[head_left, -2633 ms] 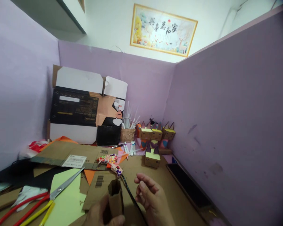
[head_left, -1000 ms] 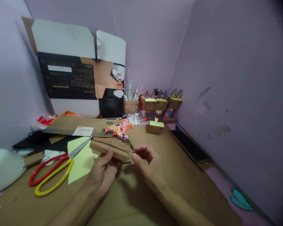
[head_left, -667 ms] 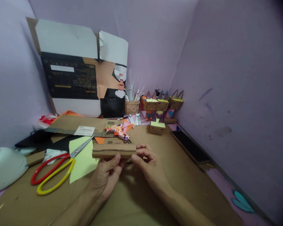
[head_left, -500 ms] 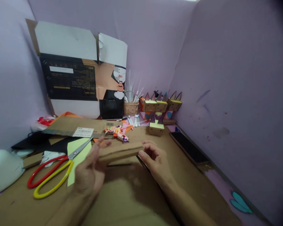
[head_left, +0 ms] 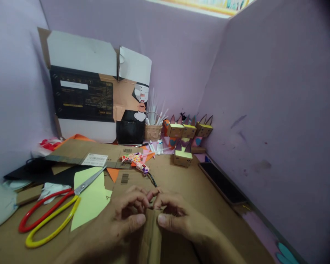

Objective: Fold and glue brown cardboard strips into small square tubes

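Note:
A narrow folded cardboard piece (head_left: 151, 236) points away from me at the bottom centre, with a seam down its length. My left hand (head_left: 128, 212) pinches the left side of its far end, thumb on top. On the right side of that end, my right hand (head_left: 174, 214) grips it the same way. The fingertips of both hands meet just beyond the end. A glue gun (head_left: 136, 161) with a colourful pattern lies beyond my hands, its black cord running toward them.
Scissors (head_left: 55, 205) with red and yellow handles rest on yellow-green paper (head_left: 92, 201) at left. A phone (head_left: 222, 183) lies at right. Small cardboard animal heads (head_left: 183, 157), a basket of sticks (head_left: 153, 132) and a flattened box (head_left: 85, 99) are at the back.
The cardboard piece has turned from lying crosswise to pointing away from me and is lower. My left hand has closed on it, and both hands have come together. The view has tilted up slightly.

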